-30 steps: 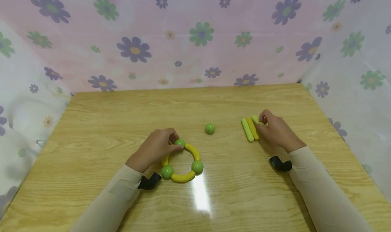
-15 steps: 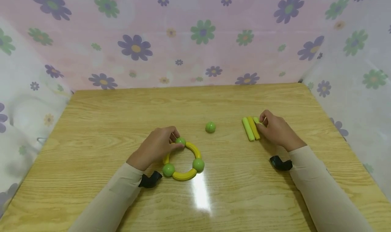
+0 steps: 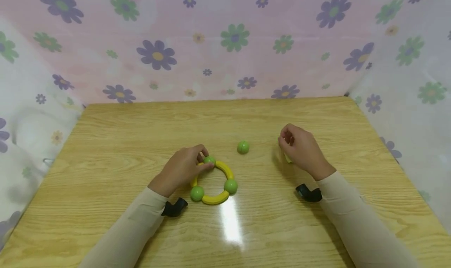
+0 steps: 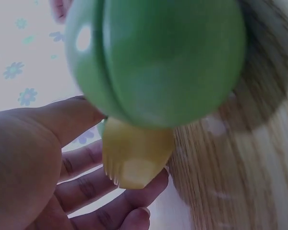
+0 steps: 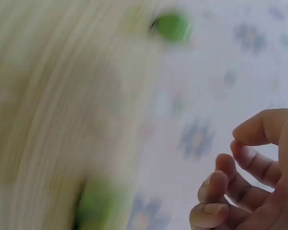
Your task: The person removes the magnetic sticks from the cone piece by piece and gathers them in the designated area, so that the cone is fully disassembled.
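Observation:
A ring of curved yellow pieces (image 3: 215, 199) joined by green balls (image 3: 230, 186) lies on the table. My left hand (image 3: 179, 168) pinches the ball at the ring's far side between thumb and fingers. In the left wrist view another green ball (image 4: 173, 62) fills the front, with a yellow piece (image 4: 137, 153) beyond it. My right hand (image 3: 301, 148) hovers over the short rods, fingers loosely bent; the right wrist view shows nothing between its fingertips. It hides most of the rods, leaving a light yellow-green end (image 3: 289, 160) showing.
A loose green ball (image 3: 243, 147) sits on the wooden table (image 3: 141, 131) between the two hands. Flower-patterned cloth (image 3: 192, 25) rises behind the table and along both sides. A black curved piece sticks out at each wrist, the right one (image 3: 308, 193) close to the tabletop.
My right hand has moved left from the rightmost rod and now covers the rods. The ring has shifted slightly away and to the right, with my left hand still on its far ball.

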`<state>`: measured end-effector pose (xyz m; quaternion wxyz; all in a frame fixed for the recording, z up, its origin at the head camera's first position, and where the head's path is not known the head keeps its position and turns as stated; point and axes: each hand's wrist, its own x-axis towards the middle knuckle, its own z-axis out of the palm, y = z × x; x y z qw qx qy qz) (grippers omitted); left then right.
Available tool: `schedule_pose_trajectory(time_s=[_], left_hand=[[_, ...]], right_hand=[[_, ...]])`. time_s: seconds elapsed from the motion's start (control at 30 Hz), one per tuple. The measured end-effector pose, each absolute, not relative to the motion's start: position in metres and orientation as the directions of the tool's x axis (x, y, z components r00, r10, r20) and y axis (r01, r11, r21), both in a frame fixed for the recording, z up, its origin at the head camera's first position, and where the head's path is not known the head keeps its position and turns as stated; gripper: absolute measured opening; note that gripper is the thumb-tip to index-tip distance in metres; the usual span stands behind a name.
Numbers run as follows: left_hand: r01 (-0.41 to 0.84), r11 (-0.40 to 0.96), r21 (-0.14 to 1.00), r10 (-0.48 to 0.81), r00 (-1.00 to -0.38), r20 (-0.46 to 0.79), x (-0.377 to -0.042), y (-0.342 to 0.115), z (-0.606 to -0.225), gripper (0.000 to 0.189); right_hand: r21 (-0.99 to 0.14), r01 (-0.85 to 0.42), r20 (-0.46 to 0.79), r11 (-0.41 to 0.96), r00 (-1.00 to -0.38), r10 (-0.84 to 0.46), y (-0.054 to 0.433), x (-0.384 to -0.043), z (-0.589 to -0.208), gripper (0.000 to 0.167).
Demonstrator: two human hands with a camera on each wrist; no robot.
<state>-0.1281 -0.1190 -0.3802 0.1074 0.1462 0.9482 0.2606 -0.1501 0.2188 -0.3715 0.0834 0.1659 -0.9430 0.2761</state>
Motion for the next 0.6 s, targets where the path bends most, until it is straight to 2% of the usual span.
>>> schedule_pose_trajectory(time_s=[0.23, 0.43, 0.6], left_hand=[[0.288, 0.812, 0.508, 0.391, -0.914, -0.106, -0.130, -0.119, -0.382, 0.040], [0.314, 0.812, 0.492, 0.409, -0.907, -0.097, -0.130, -0.117, -0.382, 0.041], [0.318, 0.809, 0.494, 0.416, -0.904, -0.099, -0.127, -0.115, -0.385, 0.039]], right_hand=[[-0.549, -0.493, 0.196, 0.675, -0.861, -0.469, 0.145, -0.124, -0.368, 0.006], [-0.573, -0.485, 0.071, 0.661, -0.832, -0.550, 0.112, -0.118, -0.373, 0.003], [-0.581, -0.415, -0.064, 0.700, -0.834, -0.548, 0.104, -0.122, -0.383, 0.023]])
